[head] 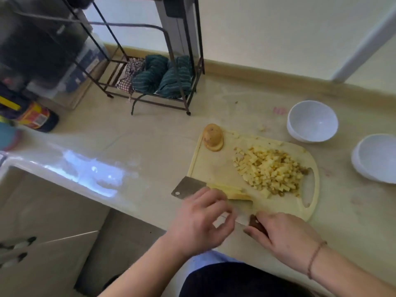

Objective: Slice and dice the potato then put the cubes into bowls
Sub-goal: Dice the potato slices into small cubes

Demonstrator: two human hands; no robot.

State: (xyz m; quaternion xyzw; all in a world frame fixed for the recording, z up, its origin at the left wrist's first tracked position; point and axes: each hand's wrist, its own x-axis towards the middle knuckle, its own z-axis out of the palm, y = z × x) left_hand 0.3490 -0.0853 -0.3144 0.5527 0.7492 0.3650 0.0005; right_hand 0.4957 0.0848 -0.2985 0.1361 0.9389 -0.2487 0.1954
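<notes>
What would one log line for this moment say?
stage: dicing | right hand: grips cleaver | left hand: on potato strips | cubes: on board | bowls: empty

Both forearms reach in from the bottom edge, bare. The left hand [200,217] hangs palm down, fingers loosely curled, thumb and forefinger tips near each other. The right hand [282,233] lies knuckles up, fingers curled round a dark handle [256,224]; a thin band circles its wrist.

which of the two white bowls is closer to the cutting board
The upper white bowl, beyond the cutting board's far corner; the other bowl sits farther right, cut off by the frame edge.
</notes>
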